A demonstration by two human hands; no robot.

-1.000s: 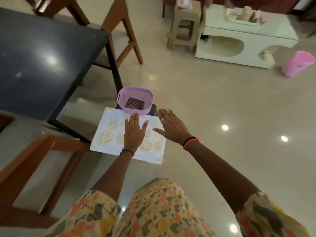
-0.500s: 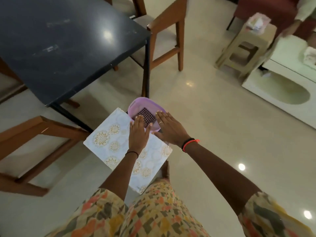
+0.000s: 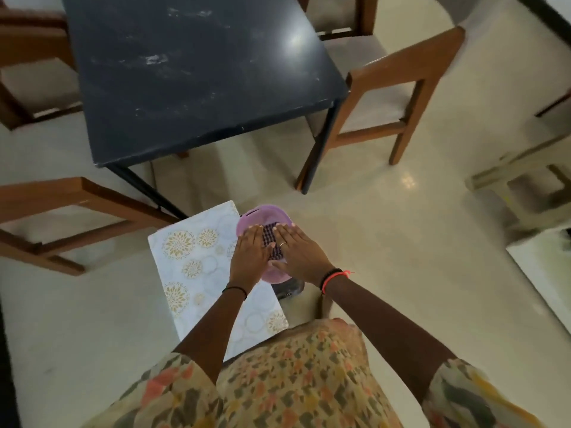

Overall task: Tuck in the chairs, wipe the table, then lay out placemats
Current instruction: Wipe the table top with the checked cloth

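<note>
Finding one, the change: a second ago both hands lay flat on the placemat [image 3: 197, 264], short of the purple basin [image 3: 262, 217]; half a second ago the fingertips had reached its near rim; now the left hand [image 3: 248, 259] and the right hand [image 3: 301, 253] are spread over the basin itself, fingers flat and wide, closing on nothing that I can make out; I read this as the reach for the cloth, so the wiping step is about to open rather than the placemat step.

Finding two, the container: the basin holds one checked cloth [image 3: 270, 242], dark purple, visible in the gap between the two hands; whether either palm touches it I cannot tell; whether water is in the basin I cannot tell; the basin stands on a low dark support just right of the placemat, its left side touching or overlapping the placemat's far right corner.

Finding three, the task's things: the dark tabletop [image 3: 191, 72] lies far of the hands, bare and marked with pale smears, so I judge it not yet wiped; the chair at right [image 3: 398, 88] and the chair at left [image 3: 61, 193] both stand out from it, not fully tucked; the placemat lies near, off the tabletop, not laid out.
</note>
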